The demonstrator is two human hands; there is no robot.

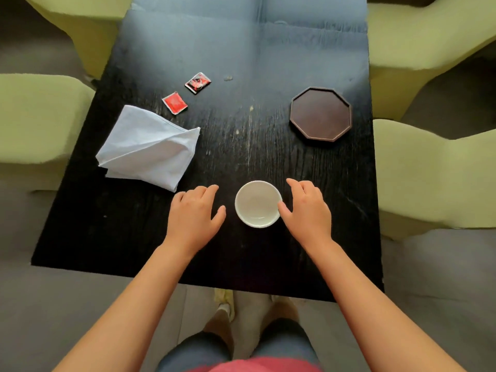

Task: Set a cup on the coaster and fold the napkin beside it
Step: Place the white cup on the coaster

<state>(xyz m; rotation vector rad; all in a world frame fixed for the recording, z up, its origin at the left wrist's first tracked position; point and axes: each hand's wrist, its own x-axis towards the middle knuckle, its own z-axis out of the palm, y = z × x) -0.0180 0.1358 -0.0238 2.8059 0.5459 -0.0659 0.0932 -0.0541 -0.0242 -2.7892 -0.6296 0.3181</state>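
A small white cup (pixel 257 204) stands upright and empty on the black table, near its front edge. My right hand (pixel 307 209) is just right of the cup, fingers apart, its thumb touching the rim. My left hand (pixel 194 213) rests palm down to the cup's left, a short gap away, holding nothing. A dark brown octagonal coaster (pixel 320 114) lies bare at the back right. A pale blue napkin (pixel 149 147) lies loosely rumpled at the left.
Two red sachets (pixel 174 102) (pixel 198 82) lie behind the napkin. The black wooden table (pixel 241 146) has pale green chairs (pixel 434 178) along both sides. My legs and feet show below the table's front edge.
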